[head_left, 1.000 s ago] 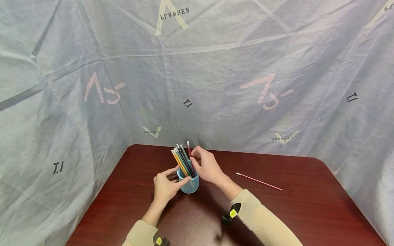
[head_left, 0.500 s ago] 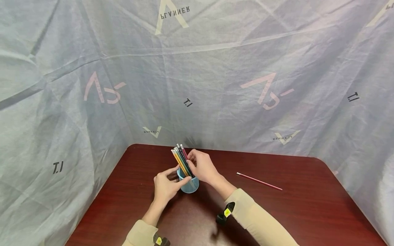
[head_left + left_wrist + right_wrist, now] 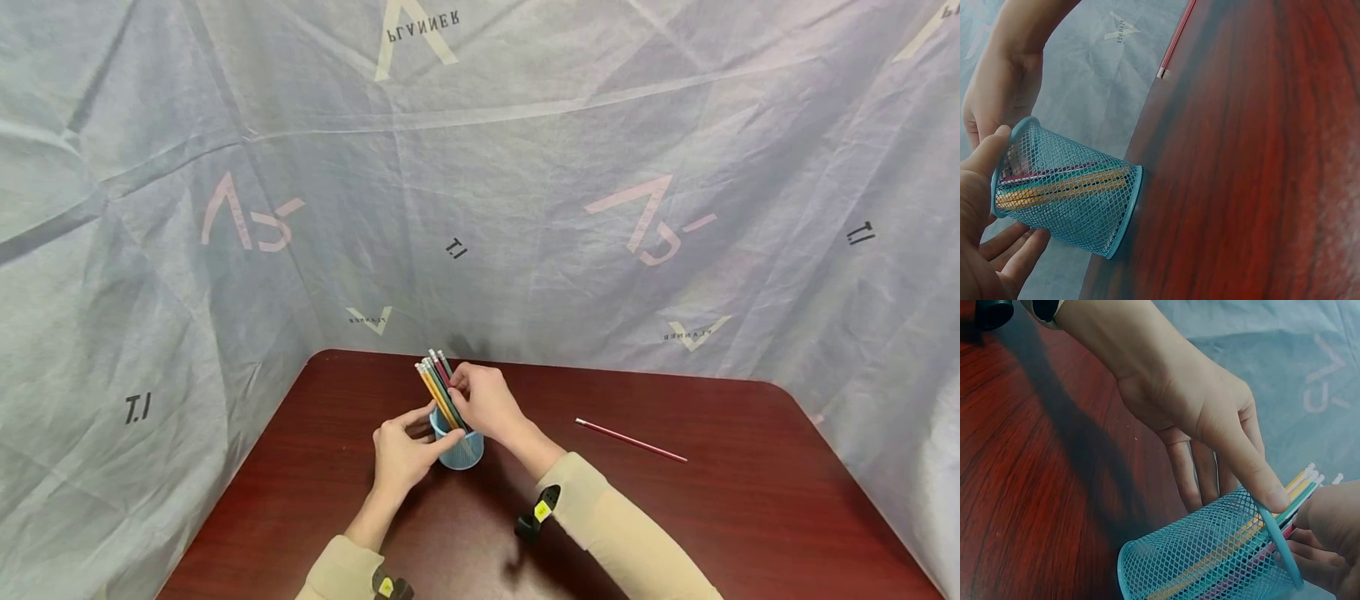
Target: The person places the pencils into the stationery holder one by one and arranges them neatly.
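Observation:
A blue mesh cup point(image 3: 459, 450) stands on the dark red table point(image 3: 750, 517) with several pencils point(image 3: 433, 379) leaning out to the left. My left hand point(image 3: 403, 454) grips the cup: in the right wrist view its thumb point(image 3: 1254, 481) lies on the rim and its fingers point(image 3: 1188, 478) wrap the side. My right hand point(image 3: 482, 402) is at the top of the cup and pinches a dark red pencil point(image 3: 442, 372) that stands among the others. In the left wrist view the cup point(image 3: 1066, 197) shows yellow and red shafts through its mesh.
One loose red pencil point(image 3: 630, 442) lies on the table to the right of the cup, also visible as a red pencil point(image 3: 1175, 40) in the left wrist view. A grey printed cloth point(image 3: 525, 208) hangs closely around the table's back and sides.
My right hand has lowered the dark red pencil into the cup and shifted it left into the bundle. The left hand and the cup have stayed put.

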`<state>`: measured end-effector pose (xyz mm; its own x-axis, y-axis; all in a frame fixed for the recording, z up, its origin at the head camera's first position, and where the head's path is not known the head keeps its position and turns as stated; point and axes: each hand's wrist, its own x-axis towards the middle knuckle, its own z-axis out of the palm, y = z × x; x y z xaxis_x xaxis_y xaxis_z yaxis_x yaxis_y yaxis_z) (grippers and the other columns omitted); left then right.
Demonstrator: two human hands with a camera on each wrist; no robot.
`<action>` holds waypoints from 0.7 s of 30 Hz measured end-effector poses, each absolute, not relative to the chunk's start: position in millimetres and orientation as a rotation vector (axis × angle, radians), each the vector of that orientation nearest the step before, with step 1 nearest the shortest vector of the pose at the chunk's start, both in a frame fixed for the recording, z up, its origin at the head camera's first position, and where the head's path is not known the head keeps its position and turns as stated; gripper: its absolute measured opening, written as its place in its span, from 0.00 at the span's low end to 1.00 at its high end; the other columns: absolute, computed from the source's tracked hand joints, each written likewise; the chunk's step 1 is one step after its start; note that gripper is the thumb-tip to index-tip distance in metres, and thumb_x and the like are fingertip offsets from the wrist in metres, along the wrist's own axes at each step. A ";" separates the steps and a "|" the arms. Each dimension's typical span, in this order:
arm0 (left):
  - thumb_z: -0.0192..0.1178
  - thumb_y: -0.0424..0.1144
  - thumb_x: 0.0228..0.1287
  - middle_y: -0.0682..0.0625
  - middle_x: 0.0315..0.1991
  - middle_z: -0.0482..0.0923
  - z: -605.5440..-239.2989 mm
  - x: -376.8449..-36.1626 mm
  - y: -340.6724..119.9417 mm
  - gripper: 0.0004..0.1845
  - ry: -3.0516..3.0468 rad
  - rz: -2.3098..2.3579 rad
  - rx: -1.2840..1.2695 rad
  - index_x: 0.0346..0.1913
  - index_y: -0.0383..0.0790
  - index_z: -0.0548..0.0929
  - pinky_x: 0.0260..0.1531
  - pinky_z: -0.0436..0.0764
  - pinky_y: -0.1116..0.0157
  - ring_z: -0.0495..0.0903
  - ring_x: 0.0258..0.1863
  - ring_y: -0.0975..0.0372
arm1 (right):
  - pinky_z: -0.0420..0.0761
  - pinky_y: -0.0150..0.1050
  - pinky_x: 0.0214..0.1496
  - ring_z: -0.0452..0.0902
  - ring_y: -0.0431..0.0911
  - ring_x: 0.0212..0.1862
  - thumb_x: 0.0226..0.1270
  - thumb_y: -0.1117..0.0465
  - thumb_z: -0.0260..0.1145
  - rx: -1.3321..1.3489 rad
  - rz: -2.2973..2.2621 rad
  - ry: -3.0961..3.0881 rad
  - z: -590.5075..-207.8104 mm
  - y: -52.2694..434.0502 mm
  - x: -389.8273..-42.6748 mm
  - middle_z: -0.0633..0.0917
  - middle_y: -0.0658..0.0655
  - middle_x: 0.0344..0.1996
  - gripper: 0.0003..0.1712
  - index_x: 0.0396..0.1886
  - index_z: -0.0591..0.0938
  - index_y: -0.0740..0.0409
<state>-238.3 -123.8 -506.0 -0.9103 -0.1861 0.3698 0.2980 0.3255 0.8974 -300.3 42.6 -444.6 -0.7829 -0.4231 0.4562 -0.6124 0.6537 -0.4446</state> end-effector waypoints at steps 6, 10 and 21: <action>0.89 0.44 0.43 0.42 0.46 0.93 -506.8 -239.9 -124.2 0.35 -2.212 -1.596 -0.082 0.59 0.43 0.91 0.40 0.93 0.63 0.94 0.40 0.54 | 0.88 0.33 0.35 0.87 0.45 0.34 0.74 0.64 0.71 0.816 0.860 -2.568 -443.5 42.0 -301.1 0.90 0.55 0.33 0.03 0.40 0.86 0.60; 0.89 0.45 0.44 0.42 0.47 0.93 -507.2 -239.7 -124.0 0.35 -2.214 -1.587 -0.094 0.59 0.43 0.90 0.40 0.93 0.62 0.94 0.41 0.54 | 0.87 0.32 0.34 0.87 0.45 0.33 0.73 0.64 0.71 0.820 0.849 -2.568 -444.9 41.2 -301.4 0.90 0.55 0.32 0.03 0.39 0.86 0.59; 0.89 0.45 0.45 0.34 0.47 0.91 -506.2 -238.8 -123.6 0.35 -2.170 -1.618 -0.131 0.60 0.39 0.90 0.40 0.93 0.57 0.93 0.43 0.43 | 0.86 0.31 0.31 0.88 0.44 0.31 0.70 0.65 0.73 0.835 0.850 -2.579 -447.3 44.5 -303.0 0.91 0.54 0.30 0.03 0.36 0.86 0.59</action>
<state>-238.8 -123.6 -506.2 -0.9037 -0.1762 0.3903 0.3237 0.3156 0.8920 -303.0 44.5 -447.3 -0.7861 -0.4330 0.4410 -0.6104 0.6561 -0.4438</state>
